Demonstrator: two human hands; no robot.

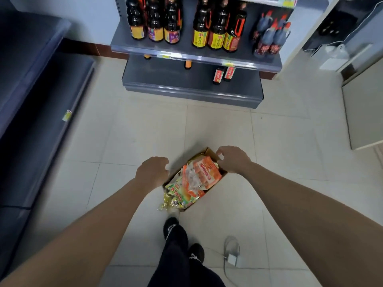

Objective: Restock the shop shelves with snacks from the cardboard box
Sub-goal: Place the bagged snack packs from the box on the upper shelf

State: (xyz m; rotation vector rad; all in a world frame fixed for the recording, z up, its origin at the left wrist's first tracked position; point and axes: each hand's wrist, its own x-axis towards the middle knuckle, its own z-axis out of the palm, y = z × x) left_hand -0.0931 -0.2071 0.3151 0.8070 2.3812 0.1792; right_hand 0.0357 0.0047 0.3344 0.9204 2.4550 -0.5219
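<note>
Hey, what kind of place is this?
Most likely a small shop: grey shelves hold rows of sauce bottles, and a cardboard box of snack packets sits on the tiled floor.

Bare floor tiles [217, 129] before shelf [192, 94]

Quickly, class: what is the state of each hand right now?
Left hand: open, fingers loosely curled, holding nothing.
Right hand: open, loosely curled above the box, holding nothing.
</note>
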